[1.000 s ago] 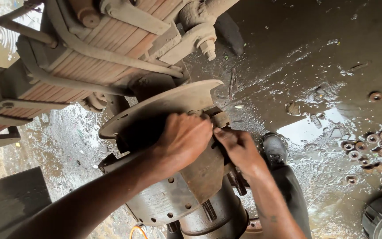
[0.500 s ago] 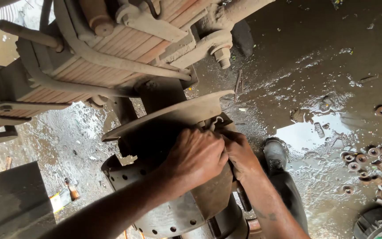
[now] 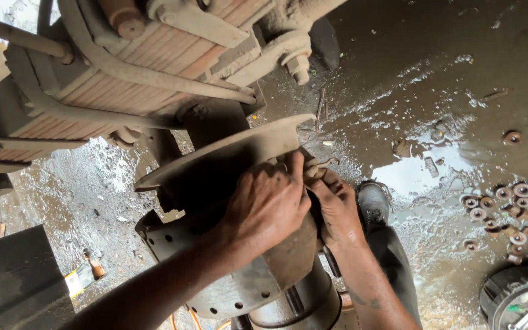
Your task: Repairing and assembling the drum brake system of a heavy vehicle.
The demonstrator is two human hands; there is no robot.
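Your left hand (image 3: 267, 205) lies curled over the top of the brake shoe (image 3: 288, 256), fingers bent around its upper end where it tucks under the backing plate (image 3: 227, 150). Your right hand (image 3: 337, 208) is closed beside it, fingertips pinching at a small metal pin or spring end (image 3: 316, 168) that pokes out between the two hands; what exactly the fingers grip is hidden by the knuckles. Both hands meet at the upper edge of the shoe, touching or nearly so.

The brake shoe is a curved steel piece, dusty brown and rough on its lining face, with a paler web below showing a row of round drilled holes (image 3: 227, 302). It sits against the axle end, just under the flat, dull-grey backing plate, which is a thin disc tilted toward you. Below the shoe a smooth cylindrical hub (image 3: 300, 305) stands out, greasy and dark.

Above, the stacked leaf spring (image 3: 129, 79) runs across in rusty orange-brown layers, clamped by thick bolts, with a large hex nut (image 3: 297, 61) at its end. A round bar (image 3: 22, 40) juts out to the left.

The floor (image 3: 435, 73) is wet concrete, dark and mud-streaked, with a bright puddle (image 3: 423, 171). A cluster of round wheel nuts (image 3: 508, 208) lies well apart to your right, and your dark shoe (image 3: 374, 201) rests near the puddle.
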